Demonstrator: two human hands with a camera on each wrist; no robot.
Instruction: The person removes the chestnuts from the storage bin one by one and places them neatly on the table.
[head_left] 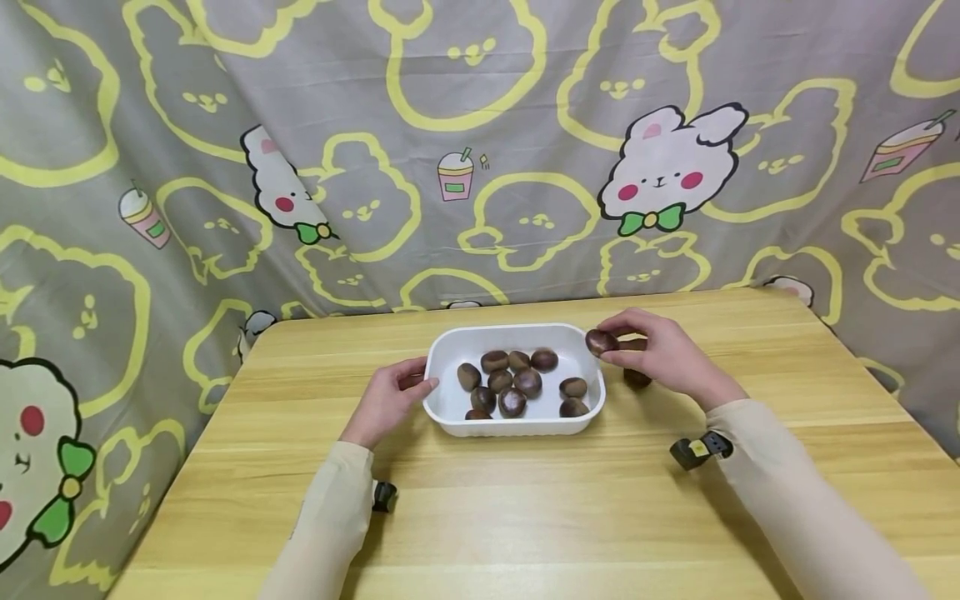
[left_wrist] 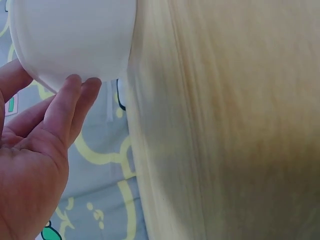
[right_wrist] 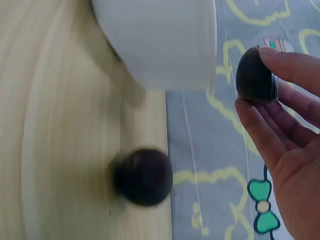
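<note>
A white plastic tray (head_left: pixel 517 427) stands mid-table with several brown chestnuts (head_left: pixel 527 382) lying in it. My left hand (head_left: pixel 388 398) grips the tray's left end, thumb over the rim and fingers against the outer wall, as the left wrist view shows too. Between thumb and fingers my right hand (head_left: pixel 663 354) pinches one chestnut (right_wrist: pixel 255 76), held up beside the tray's far right corner at about rim height. Another chestnut (right_wrist: pixel 146 177) rests on the table below the right hand, partly hidden by it in the head view.
The wooden table (head_left: pixel 480 517) reaches back to a grey curtain (head_left: pixel 525 150) printed with yellow outlines and white cartoon animals. Black straps with small devices (head_left: pixel 701 450) sit at both wrists.
</note>
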